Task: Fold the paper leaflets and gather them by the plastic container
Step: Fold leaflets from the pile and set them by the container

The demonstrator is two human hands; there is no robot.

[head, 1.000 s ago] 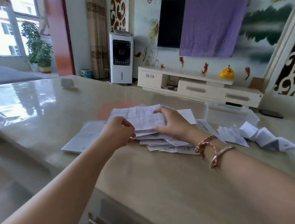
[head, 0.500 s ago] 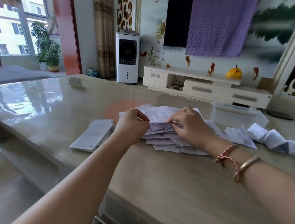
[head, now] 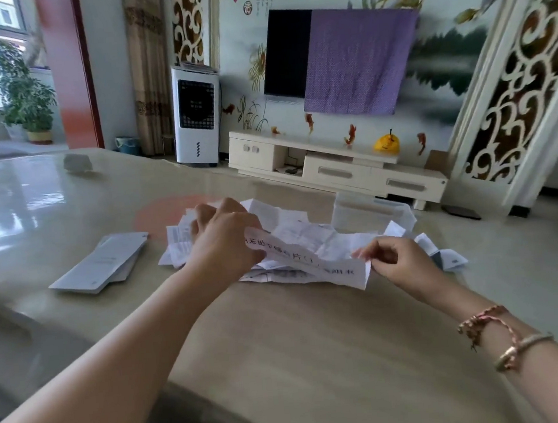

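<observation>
Leaflets of white, creased, printed paper (head: 293, 240) lie in a loose heap on the wide glossy beige table (head: 316, 358), and one long crumpled leaflet (head: 308, 259) is lifted just above that heap, held at both ends. The left hand (head: 226, 242) grips its left end with fingers curled over the sheet, and the right hand (head: 398, 262) pinches the right corner between thumb and forefinger. To fold it well, I judge the sheet should first be pulled taut and flat, the two short edges brought together squarely, and the crease pressed on a bare patch of table nearer the body instead of on the uneven pile. The clear rectangular plastic container (head: 371, 210) stands just behind the heap on the right, and the small folded white pieces (head: 441, 255) lying near its front right seem to be finished leaflets (the blur there makes this uncertain). A flat stack of pale grey booklets (head: 105, 265) rests apart on the left, out of the way. A small pale object (head: 76, 162) sits far off on the table. What hinders most is the heap itself, right beneath the sheet: loose pages could catch or be dragged along.
</observation>
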